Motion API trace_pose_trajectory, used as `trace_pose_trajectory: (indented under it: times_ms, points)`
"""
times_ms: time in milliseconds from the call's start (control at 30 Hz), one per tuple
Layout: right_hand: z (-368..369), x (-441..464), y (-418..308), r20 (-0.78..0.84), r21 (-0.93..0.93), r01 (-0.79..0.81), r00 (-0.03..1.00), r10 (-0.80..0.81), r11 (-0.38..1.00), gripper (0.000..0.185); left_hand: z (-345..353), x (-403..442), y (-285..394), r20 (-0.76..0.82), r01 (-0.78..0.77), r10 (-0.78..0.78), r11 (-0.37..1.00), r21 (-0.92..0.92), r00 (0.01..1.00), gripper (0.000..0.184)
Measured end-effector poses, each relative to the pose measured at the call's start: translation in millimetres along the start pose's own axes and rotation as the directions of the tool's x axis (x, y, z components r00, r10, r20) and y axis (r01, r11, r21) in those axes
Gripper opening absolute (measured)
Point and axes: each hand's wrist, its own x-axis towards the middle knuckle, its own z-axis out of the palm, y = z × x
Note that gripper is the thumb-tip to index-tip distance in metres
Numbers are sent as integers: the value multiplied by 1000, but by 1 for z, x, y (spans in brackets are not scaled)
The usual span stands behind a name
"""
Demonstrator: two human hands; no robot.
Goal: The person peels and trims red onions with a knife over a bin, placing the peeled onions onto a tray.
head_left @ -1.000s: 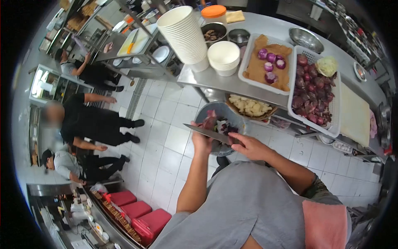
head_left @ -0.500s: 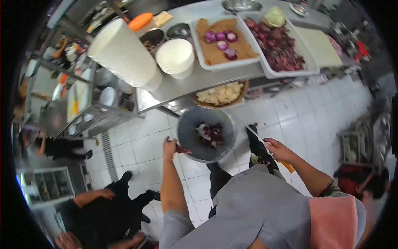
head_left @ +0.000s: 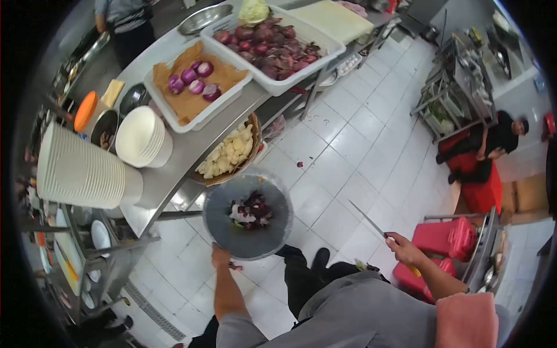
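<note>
My right hand is closed round a knife with a yellow handle, its blade pointing up and left over the floor. My left hand is beside the lower left rim of a grey bin, fingers closed on a dark reddish onion piece that is mostly hidden. Dark red peelings and some whitish scraps lie inside the bin. Above the bin, a basket of pale peeled pieces sits under the table edge.
On the steel table are peeled purple onions in a paper-lined tray, a crate of red onions, a cutting board and stacked white tubs. A person sits at right; another stands beyond the table.
The view has swung to the right. My hands have moved apart; the knife was at the onion over the bin and is now well right of it. My left hand has moved to the bin's side.
</note>
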Motion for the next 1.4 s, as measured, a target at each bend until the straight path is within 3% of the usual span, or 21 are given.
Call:
trace_pose_trajectory:
  times_ms: [133,200,267,300,333,433,500,533,567,600,667,700,800,833,900,1000,1033,1133,1233,1333,1400]
  points:
    - [11,-24,21,21,146,-38,999,36,989,53,86,-15,16,-201,-189,171,979,-76,965,62]
    - [13,-34,38,7,214,-36,999,35,976,52,79,-53,76,-128,-76,47,971,-227,991,59]
    - [21,-43,72,-25,270,-32,999,40,962,50,108,-30,98,79,-305,295,936,175,952,46]
    - [21,-57,72,-57,246,-39,997,54,969,51,123,-14,109,265,-545,477,697,467,838,40]
    - [23,-62,82,-66,232,-41,996,58,972,50,136,-5,124,337,-624,538,549,556,773,35]
    - [37,-68,115,-125,202,28,992,-3,979,49,142,2,180,336,-660,596,480,578,729,32]
    - [54,-69,123,-192,219,120,978,-78,968,48,147,19,211,268,-600,543,649,467,796,31]
    - [63,-72,120,-220,238,144,971,-91,960,48,156,36,222,196,-463,427,862,207,883,31]
    - [69,-75,100,-251,284,136,966,-63,949,47,169,64,233,159,-267,302,941,-210,940,31]
    - [75,-81,82,-283,324,118,959,-23,939,47,181,91,245,190,-44,202,788,-614,961,31]
    - [91,-89,39,-260,402,41,963,72,915,46,171,99,273,351,241,147,486,-840,925,40]
    - [97,-94,24,-243,437,11,964,106,899,46,160,87,281,376,235,186,517,-823,908,42]
    - [124,-73,15,-405,110,197,904,-137,974,46,140,90,270,301,97,169,707,-701,939,54]
    - [126,-78,-14,-418,165,195,902,-111,967,49,132,89,265,242,30,160,775,-631,957,58]
    - [135,-75,-38,-414,278,146,910,-19,950,52,75,39,256,206,-220,324,887,-406,924,83]
    - [148,-75,-71,-402,429,117,912,73,896,54,41,26,235,181,-390,497,820,-420,849,72]
    - [156,-63,-66,-400,398,134,915,41,907,56,21,14,241,167,-415,517,809,-416,840,64]
    - [162,-66,-84,-398,417,177,917,5,892,60,-58,-51,283,550,-65,471,797,-601,690,52]
    - [153,-87,-109,-297,496,88,952,74,864,62,-79,-75,315,600,-2,507,765,-644,618,41]
    - [157,-69,-96,-381,347,187,924,-44,919,61,-98,-110,335,542,-78,617,697,-713,571,43]
    - [138,-67,-92,-416,113,281,884,-211,953,58,-122,-134,342,459,-539,694,720,-437,555,46]
